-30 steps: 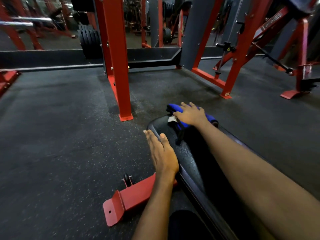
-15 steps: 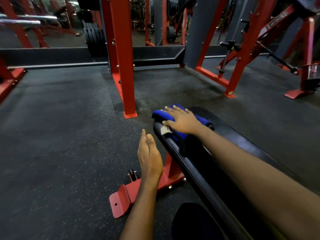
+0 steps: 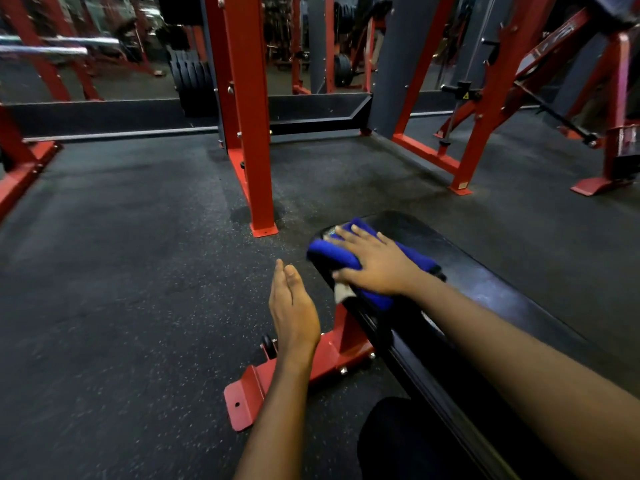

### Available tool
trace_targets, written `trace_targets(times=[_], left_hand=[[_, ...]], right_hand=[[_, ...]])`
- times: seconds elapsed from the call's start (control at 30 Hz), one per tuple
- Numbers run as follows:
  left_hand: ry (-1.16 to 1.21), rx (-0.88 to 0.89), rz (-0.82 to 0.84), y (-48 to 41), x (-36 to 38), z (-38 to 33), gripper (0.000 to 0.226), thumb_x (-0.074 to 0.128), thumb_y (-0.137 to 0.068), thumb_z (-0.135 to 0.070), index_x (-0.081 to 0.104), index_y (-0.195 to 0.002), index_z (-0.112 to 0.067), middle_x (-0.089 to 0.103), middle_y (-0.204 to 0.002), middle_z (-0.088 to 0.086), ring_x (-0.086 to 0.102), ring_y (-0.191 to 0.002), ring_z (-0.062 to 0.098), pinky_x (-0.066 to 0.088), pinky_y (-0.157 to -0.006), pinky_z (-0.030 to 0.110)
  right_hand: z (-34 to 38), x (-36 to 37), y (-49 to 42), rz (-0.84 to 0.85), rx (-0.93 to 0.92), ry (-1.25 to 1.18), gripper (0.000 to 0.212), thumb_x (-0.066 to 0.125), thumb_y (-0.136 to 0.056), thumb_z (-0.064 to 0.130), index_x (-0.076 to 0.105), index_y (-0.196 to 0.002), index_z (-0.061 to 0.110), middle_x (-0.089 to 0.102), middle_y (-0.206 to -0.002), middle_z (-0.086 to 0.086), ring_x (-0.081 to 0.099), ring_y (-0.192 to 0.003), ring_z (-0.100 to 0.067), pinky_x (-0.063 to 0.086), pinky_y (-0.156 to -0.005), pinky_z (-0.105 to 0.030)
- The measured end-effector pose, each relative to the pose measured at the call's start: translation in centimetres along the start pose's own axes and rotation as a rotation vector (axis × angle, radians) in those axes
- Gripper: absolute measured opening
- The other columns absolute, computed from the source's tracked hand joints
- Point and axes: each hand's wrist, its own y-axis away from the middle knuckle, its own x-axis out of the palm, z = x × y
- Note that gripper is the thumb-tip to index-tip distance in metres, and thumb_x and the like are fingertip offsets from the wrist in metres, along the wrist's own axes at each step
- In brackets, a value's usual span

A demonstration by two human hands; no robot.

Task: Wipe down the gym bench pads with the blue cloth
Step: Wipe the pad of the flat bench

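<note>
A black bench pad [image 3: 485,289] runs from the lower right toward the centre of the head view. Near its far end a folded blue cloth [image 3: 332,254] lies on it, draping over the left edge. My right hand [image 3: 374,263] presses flat on the cloth with straight, spread fingers. My left hand [image 3: 292,306] hovers beside the pad's left edge, fingers straight and together, holding nothing and not touching the bench.
The bench's red steel foot [image 3: 256,386] with a small wheel sticks out on the rubber floor below my left hand. A red rack upright [image 3: 252,133] stands just beyond the pad's end. More red machine frames [image 3: 485,140] stand at the right and back.
My left hand has come off the pad's edge and now hovers to its left. My right hand stays pressed on the cloth, which now hangs further over the pad's left edge.
</note>
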Motion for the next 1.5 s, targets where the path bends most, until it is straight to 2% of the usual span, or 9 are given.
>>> trace_targets(times=[0.17, 0.4, 0.57, 0.73, 0.83, 1.03, 1.2, 1.3, 1.5], left_hand=[[0.035, -0.044, 0.12, 1.0, 2.3, -0.4, 0.061, 0.02, -0.103, -0.048, 0.036, -0.151, -0.014, 0.036, -0.156, 0.003, 0.028, -0.145, 0.012, 0.015, -0.114, 0.02], [0.023, -0.066, 0.372, 1.6, 1.5, -0.1, 0.08, 0.011, -0.091, -0.068, 0.03, -0.153, -0.022, 0.026, -0.16, -0.004, 0.02, -0.148, 0.011, 0.011, -0.123, 0.034], [0.087, -0.077, 0.352, 0.5, 0.9, 1.0, 0.102, 0.012, -0.076, -0.091, 0.037, -0.15, -0.025, 0.034, -0.157, -0.002, 0.028, -0.146, 0.012, 0.016, -0.123, 0.043], [0.195, -0.106, 0.297, 0.8, 2.3, 2.1, 0.106, 0.016, -0.07, -0.097, 0.043, -0.146, -0.028, 0.04, -0.153, -0.007, 0.03, -0.144, 0.009, 0.017, -0.123, 0.044], [0.156, -0.085, 0.3, 1.4, 2.3, 2.0, 0.099, 0.01, -0.074, -0.093, 0.037, -0.149, -0.033, 0.032, -0.155, -0.015, 0.024, -0.146, 0.007, 0.014, -0.124, 0.043], [0.069, -0.051, 0.356, 1.1, 2.1, 1.9, 0.079, 0.007, -0.09, -0.07, 0.031, -0.152, -0.028, 0.027, -0.158, -0.013, 0.018, -0.148, 0.008, 0.009, -0.124, 0.04], [0.193, -0.07, 0.336, 0.5, 2.5, 2.8, 0.103, 0.014, -0.075, -0.091, 0.036, -0.15, -0.024, 0.033, -0.156, -0.011, 0.025, -0.145, 0.004, 0.015, -0.124, 0.039], [0.325, -0.074, 0.355, 0.3, 2.3, 3.4, 0.094, 0.02, -0.081, -0.081, 0.041, -0.147, -0.017, 0.041, -0.153, -0.004, 0.035, -0.141, 0.004, 0.022, -0.121, 0.033], [0.286, -0.047, 0.227, -0.5, 0.6, 4.5, 0.091, 0.016, -0.085, -0.077, 0.045, -0.145, -0.015, 0.046, -0.149, -0.001, 0.041, -0.137, 0.004, 0.026, -0.119, 0.031]], right_hand=[[-6.2, -0.8, 7.8, 0.006, 0.074, -0.086, 0.07, 0.041, -0.087, 0.059, 0.011, -0.15, 0.046, 0.011, -0.161, 0.019, 0.007, -0.15, -0.006, 0.01, -0.12, -0.041], [-12.9, -1.4, -2.0, 0.0, 0.458, -0.107, 0.062, 0.044, -0.098, 0.039, 0.021, -0.155, 0.037, 0.011, -0.166, -0.003, 0.01, -0.152, -0.029, 0.012, -0.123, -0.046], [-4.1, -1.0, -4.1, -0.01, 0.243, -0.031, 0.061, 0.045, -0.1, 0.039, 0.021, -0.156, 0.035, 0.014, -0.165, 0.009, 0.011, -0.152, -0.015, 0.01, -0.122, -0.046], [-3.0, -0.5, 7.0, -0.044, -0.061, -0.17, 0.062, 0.054, -0.097, 0.034, 0.024, -0.151, 0.042, 0.016, -0.159, 0.022, 0.008, -0.147, 0.0, 0.004, -0.12, -0.033], [-7.6, -1.2, 9.0, -0.008, 0.047, -0.158, 0.061, 0.044, -0.091, 0.043, 0.018, -0.147, 0.046, 0.014, -0.159, 0.02, 0.007, -0.149, -0.004, 0.007, -0.121, -0.04], [-10.0, -2.2, -3.0, -0.033, 0.457, -0.087, 0.059, 0.04, -0.099, 0.035, 0.023, -0.155, 0.037, 0.012, -0.166, 0.005, 0.009, -0.152, -0.022, 0.012, -0.122, -0.05], [-1.9, -0.6, -4.3, -0.02, 0.199, -0.062, 0.059, 0.044, -0.101, 0.033, 0.023, -0.156, 0.031, 0.016, -0.165, 0.007, 0.011, -0.152, -0.014, 0.008, -0.121, -0.041], [0.2, -0.4, 2.7, -0.058, 0.073, -0.093, 0.061, 0.048, -0.1, 0.034, 0.022, -0.155, 0.038, 0.013, -0.164, 0.013, 0.008, -0.152, -0.009, 0.004, -0.121, -0.036], [1.8, 0.5, 2.6, -0.037, 0.147, 0.039, 0.061, 0.039, -0.099, 0.049, 0.014, -0.155, 0.044, 0.004, -0.165, 0.016, -0.001, -0.152, -0.011, 0.005, -0.122, -0.05]])
